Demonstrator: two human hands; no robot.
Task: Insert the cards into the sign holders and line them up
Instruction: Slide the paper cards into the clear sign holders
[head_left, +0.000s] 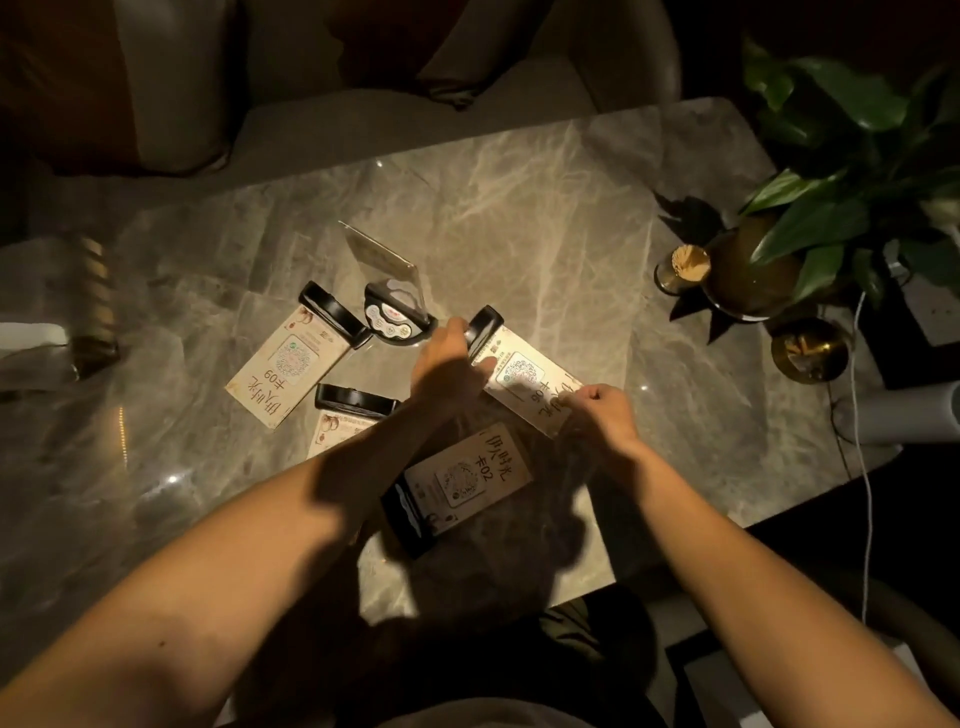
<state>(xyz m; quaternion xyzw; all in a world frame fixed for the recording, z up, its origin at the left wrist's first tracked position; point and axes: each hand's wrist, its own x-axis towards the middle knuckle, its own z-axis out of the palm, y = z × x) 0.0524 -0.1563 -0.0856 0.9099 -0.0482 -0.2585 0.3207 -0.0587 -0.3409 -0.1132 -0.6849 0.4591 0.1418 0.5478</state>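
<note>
Several clear sign holders with black bases lie flat on the marble table (519, 218). My left hand (449, 364) grips the black base of one holder (484, 325) at the centre. My right hand (597, 413) pinches the outer end of the cream QR card (524, 382) that lies in that holder. Close to me lies another holder with a card marked 02 (462, 480). A holder with a card marked 09 (291, 364) lies to the left. Another holder (353, 402) is partly hidden under my left forearm. One empty holder (382, 254) stands upright behind a black button unit (392, 319).
A potted plant (831, 171) in a round vase, a toothpick jar (685, 267) and a small brass dish (808, 351) stand at the table's right. A white cable (860, 415) hangs off the right edge. A sofa with cushions (171, 83) lies beyond the table.
</note>
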